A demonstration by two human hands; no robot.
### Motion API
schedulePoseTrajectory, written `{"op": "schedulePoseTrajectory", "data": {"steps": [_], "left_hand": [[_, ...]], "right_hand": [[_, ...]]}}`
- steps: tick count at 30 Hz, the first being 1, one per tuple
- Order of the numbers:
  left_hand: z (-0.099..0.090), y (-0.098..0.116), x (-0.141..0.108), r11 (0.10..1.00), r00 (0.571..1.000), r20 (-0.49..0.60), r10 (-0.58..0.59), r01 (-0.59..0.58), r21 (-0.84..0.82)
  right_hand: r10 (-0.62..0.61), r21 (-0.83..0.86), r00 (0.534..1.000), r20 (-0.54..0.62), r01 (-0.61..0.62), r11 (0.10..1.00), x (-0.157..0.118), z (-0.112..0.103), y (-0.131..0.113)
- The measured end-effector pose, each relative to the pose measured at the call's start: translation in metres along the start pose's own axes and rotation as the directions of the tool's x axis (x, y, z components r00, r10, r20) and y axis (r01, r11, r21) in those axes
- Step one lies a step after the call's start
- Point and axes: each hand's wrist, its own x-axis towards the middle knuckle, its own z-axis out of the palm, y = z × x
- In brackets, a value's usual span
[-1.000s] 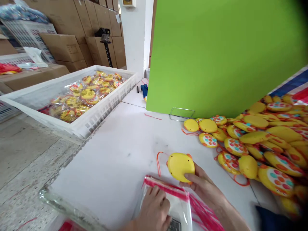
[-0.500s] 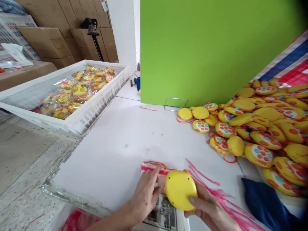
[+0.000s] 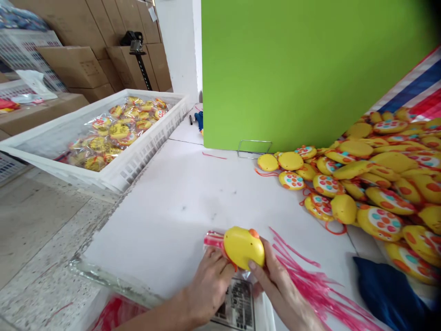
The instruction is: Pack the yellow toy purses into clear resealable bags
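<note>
Held half a second ago on the right of the left hand (image 3: pixel 211 279), the smooth, rounded yellow toy with an orange knob (image 3: pixel 243 248) has since been tipped and drawn leftward by the right hand (image 3: pixel 279 281), so toy and clear, pink-edged plastic bag (image 3: pixel 214 238) now meet. The right hand's thumb and fingers pinch its near right side; the left hand's fingers curl over the bag's top, their grip unclear. Pink plastic strips (image 3: pixel 312 286) lie just right of the right hand on the white desk (image 3: pixel 165 216).

Yellow toy (image 3: pixel 244 248) now more tilted
</note>
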Motion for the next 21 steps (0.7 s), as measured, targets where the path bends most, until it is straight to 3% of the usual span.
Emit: {"op": "schedulePoseTrajectory", "data": {"steps": [2,5,7,9,10,12,14,15,17,19,21], "left_hand": [[-0.007,0.000,-0.002,1.000,1.000,-0.024,0.016,-0.016,-0.010],[-0.022,-0.005,-0.005,0.999,0.997,-0.074,0.010,-0.012,-0.032],[-0.036,-0.010,-0.007,0.996,0.991,-0.124,-0.057,0.047,-0.080],[-0.049,-0.017,-0.008,0.964,0.968,-0.134,-0.215,0.188,-0.188],[-0.054,-0.020,-0.007,0.920,0.939,-0.107,-0.328,0.291,-0.264],[-0.059,-0.025,-0.005,0.752,0.841,0.038,-0.539,0.501,-0.429],[-0.058,-0.029,-0.001,0.543,0.752,0.240,-0.614,0.623,-0.563],[-0.055,-0.029,0.000,0.458,0.734,0.316,-0.601,0.641,-0.616],[-0.048,-0.029,0.003,0.348,0.737,0.390,-0.552,0.629,-0.695],[-0.043,-0.028,0.004,0.306,0.739,0.395,-0.545,0.614,-0.727],[-0.041,-0.025,0.004,0.325,0.743,0.385,-0.548,0.613,-0.721]], "right_hand": [[-0.077,-0.151,0.997,0.007,0.077,0.986,-0.002,-0.002,0.008],[-0.127,-0.239,0.992,-0.011,0.121,0.963,-0.009,-0.007,0.020],[-0.169,-0.278,0.986,0.002,0.163,0.947,-0.012,-0.009,0.022],[-0.215,-0.311,0.977,-0.005,0.203,0.928,-0.016,-0.007,0.021],[-0.232,-0.321,0.972,-0.021,0.214,0.923,-0.017,-0.006,0.019],[-0.250,-0.326,0.966,-0.057,0.219,0.920,-0.019,-0.002,0.015],[-0.270,-0.347,0.961,-0.063,0.232,0.909,-0.020,0.000,0.013],[-0.285,-0.368,0.957,-0.057,0.245,0.897,-0.020,-0.001,0.013],[-0.320,-0.431,0.947,-0.039,0.273,0.860,-0.019,-0.005,0.015],[-0.348,-0.497,0.937,-0.006,0.299,0.815,-0.017,-0.011,0.016],[-0.346,-0.537,0.936,0.069,0.327,0.778,-0.014,-0.016,0.012]]}}
